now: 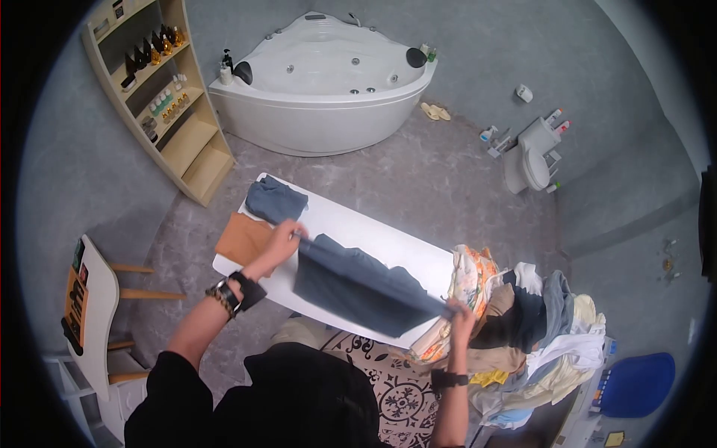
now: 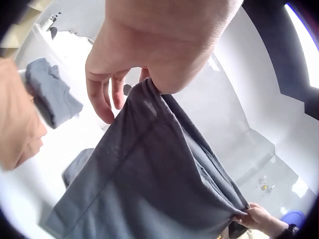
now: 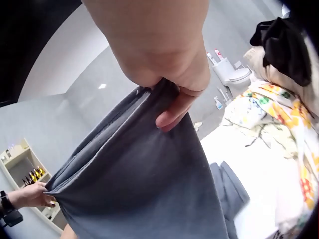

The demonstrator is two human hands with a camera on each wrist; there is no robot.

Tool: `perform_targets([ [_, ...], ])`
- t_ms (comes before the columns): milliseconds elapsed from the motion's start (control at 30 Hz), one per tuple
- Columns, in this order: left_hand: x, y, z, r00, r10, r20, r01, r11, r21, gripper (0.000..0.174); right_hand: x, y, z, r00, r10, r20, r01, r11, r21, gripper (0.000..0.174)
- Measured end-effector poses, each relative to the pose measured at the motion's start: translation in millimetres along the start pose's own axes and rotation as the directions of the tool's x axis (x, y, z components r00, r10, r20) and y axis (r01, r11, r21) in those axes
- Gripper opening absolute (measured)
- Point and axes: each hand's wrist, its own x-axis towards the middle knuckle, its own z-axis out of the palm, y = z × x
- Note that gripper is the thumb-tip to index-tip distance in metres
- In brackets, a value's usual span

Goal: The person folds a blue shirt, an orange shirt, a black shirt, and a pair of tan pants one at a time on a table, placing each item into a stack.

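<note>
A dark grey garment (image 1: 358, 287) hangs stretched over the white table, held at two corners of its open edge. My left hand (image 1: 281, 245) pinches one corner near the table's left end. The opposite corner is pinched by my right hand (image 1: 461, 322), beside the clothes pile. In the left wrist view, the garment (image 2: 134, 169) drops in a wide sheet from the thumb and fingers, its edge parted into two layers. Lower parts of the cloth lie on the table. A folded orange cloth (image 1: 243, 237) and a folded blue-grey cloth (image 1: 276, 199) lie left of it.
Under the work is a narrow white table (image 1: 358, 228). A large heap of mixed clothes (image 1: 538, 321) covers its right side, with a floral cloth (image 1: 472, 272) nearest. Beyond stand a corner bathtub (image 1: 321, 119), a shelf (image 1: 190, 145) and a toilet (image 1: 526, 168). A chair (image 1: 101, 313) stands left.
</note>
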Motion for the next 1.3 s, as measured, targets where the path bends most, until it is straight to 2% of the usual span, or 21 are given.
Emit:
perform_targets([
  [67, 58.7, 35.7, -5.5, 0.975, 0.092, -0.202, -0.101, 0.994, -0.034, 0.024, 38.2, -63.3, -7.5, 0.992, -0.101, -0.081, 0.105, 0.994, 0.041, 0.024],
  [133, 107.4, 88.5, -26.2, 0.977, -0.047, -0.209, 0.021, 0.992, -0.126, 0.025, 57.9, -145.3, -15.1, 0.963, -0.201, -0.18, 0.221, 0.97, 0.1, 0.023],
  [167, 127.3, 109.8, -33.9, 0.973, -0.019, -0.228, -0.037, 0.971, -0.238, 0.021, 69.6, -161.1, -23.2, 0.941, -0.268, -0.205, 0.3, 0.943, 0.143, 0.021],
  [200, 137.3, 139.0, -43.3, 0.973, -0.008, -0.232, -0.049, 0.97, -0.24, 0.021, 80.1, -174.6, -33.5, 0.914, -0.334, -0.233, 0.378, 0.907, 0.184, 0.019],
  [267, 146.0, 197.5, -63.8, 0.987, -0.155, -0.053, 0.091, 0.788, -0.608, 0.015, 81.1, -214.4, -48.4, 0.876, -0.419, -0.238, 0.455, 0.882, 0.122, 0.015],
  [400, 136.8, 233.5, -75.7, 0.997, -0.065, -0.041, 0.028, 0.797, -0.603, 0.014, 74.5, -243.5, -56.3, 0.88, -0.397, -0.26, 0.43, 0.899, 0.08, 0.017],
  [500, 118.0, 224.9, -67.7, 0.995, -0.007, -0.102, -0.051, 0.831, -0.554, 0.012, 59.0, -237.3, -57.3, 0.908, -0.351, -0.229, 0.363, 0.932, 0.01, 0.019],
  [600, 90.1, 194.3, -64.1, 0.993, 0.015, -0.12, -0.068, 0.887, -0.456, 0.015, 43.7, -203.9, -64.0, 0.927, -0.301, -0.224, 0.337, 0.929, 0.15, 0.019],
  [667, 61.7, 171.6, -58.4, 0.992, -0.015, -0.124, -0.003, 0.99, -0.144, 0.02, 23.2, -183.7, -69.1, 0.968, -0.212, -0.135, 0.216, 0.976, 0.016, 0.019],
  [700, 48.2, 160.4, -54.1, 0.993, -0.024, -0.115, 0.008, 0.99, -0.141, 0.02, 12.1, -162.7, -66.7, 0.982, -0.159, -0.107, 0.161, 0.987, 0.011, 0.021],
  [733, 37.1, 149.0, -48.9, 0.975, 0.169, -0.146, -0.165, 0.985, 0.041, 0.02, -0.2, -145.1, -61.1, 0.994, -0.108, -0.03, 0.109, 0.993, 0.044, 0.021],
  [767, 27.2, 136.0, -43.1, 0.921, 0.363, -0.143, -0.328, 0.919, 0.22, 0.021, -9.7, -124.1, -54.1, 0.984, -0.165, 0.062, 0.166, 0.986, -0.005, 0.019],
  [800, 15.7, 119.5, -37.9, 0.924, 0.355, -0.139, -0.322, 0.922, 0.215, 0.021, -21.5, -114.7, -45.3, 0.981, -0.158, 0.111, 0.16, 0.987, -0.011, 0.02],
  [900, -26.7, 70.0, -27.4, 0.955, 0.296, -0.009, -0.294, 0.952, 0.085, 0.023, -48.3, -101.6, -29.5, 0.95, -0.107, 0.294, 0.114, 0.993, -0.007, 0.021],
  [933, -42.7, 57.0, -25.1, 0.973, 0.102, 0.209, -0.115, 0.992, 0.053, 0.023, -57.3, -88.3, -24.9, 0.94, -0.108, 0.325, 0.107, 0.994, 0.022, 0.021],
  [967, -52.6, 52.1, -22.9, 0.904, -0.09, 0.419, 0.07, 0.996, 0.062, 0.023, -67.9, -75.2, -23.0, 0.922, 0.038, 0.385, -0.079, 0.993, 0.093, 0.021],
  [1000, -57.8, 48.0, -20.0, 0.901, -0.097, 0.423, 0.078, 0.995, 0.063, 0.023, -77.1, -62.4, -21.3, 0.876, 0.172, 0.45, -0.265, 0.953, 0.151, 0.021],
  [1033, -61.1, 46.3, -17.8, 0.857, -0.191, 0.478, 0.159, 0.982, 0.106, 0.025, -83.0, -52.2, -17.2, 0.852, 0.207, 0.48, -0.307, 0.942, 0.139, 0.022],
  [1067, -65.5, 43.7, -15.5, 0.802, -0.282, 0.527, 0.236, 0.959, 0.154, 0.027, -88.3, -44.8, -13.7, 0.84, 0.277, 0.466, -0.33, 0.943, 0.036, 0.022],
  [1200, -86.4, 12.6, 3.0, 0.724, -0.322, 0.61, 0.208, 0.945, 0.252, 0.029, -99.9, -6.3, -5.4, 0.761, 0.374, 0.529, -0.395, 0.915, -0.079, 0.024],
  [1300, -100.5, -1.4, 9.8, 0.741, -0.31, 0.596, 0.228, 0.951, 0.21, 0.03, -107.4, 12.6, 0.3, 0.74, 0.429, 0.519, -0.439, 0.892, -0.111, 0.025],
])
